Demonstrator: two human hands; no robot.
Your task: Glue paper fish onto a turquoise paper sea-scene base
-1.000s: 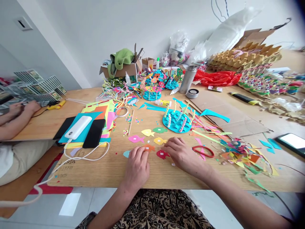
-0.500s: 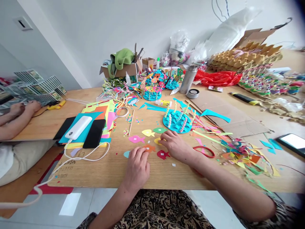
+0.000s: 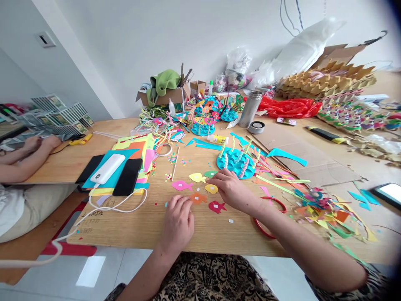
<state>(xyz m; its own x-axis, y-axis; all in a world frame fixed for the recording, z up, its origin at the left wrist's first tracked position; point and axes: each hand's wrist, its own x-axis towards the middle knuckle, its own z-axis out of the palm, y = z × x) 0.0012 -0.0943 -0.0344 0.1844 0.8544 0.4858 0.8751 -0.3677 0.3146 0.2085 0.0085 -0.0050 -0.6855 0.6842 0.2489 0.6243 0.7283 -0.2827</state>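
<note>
Several paper fish with small white squares lie on the table: pink, pale yellow, green, golden yellow, orange and red. My left hand rests palm down with fingers extended, over most of a light blue piece and against the orange fish's left end. Bent and drawn together, the fingers of my right hand are at the golden fish's tail; whatever is between them is hidden. Behind it stands a round blue base with curled paper stalks.
Red-handled scissors lie partly under my right forearm. Paper scraps spread to the right; a steel flask stands behind. At left, a power bank and phone sit on coloured sheets. Another person's hands are farther left.
My right fingertips have shifted off the golden fish's middle, so more of it shows. The left hand stays beside the orange fish. The whole view has shifted slightly.
</note>
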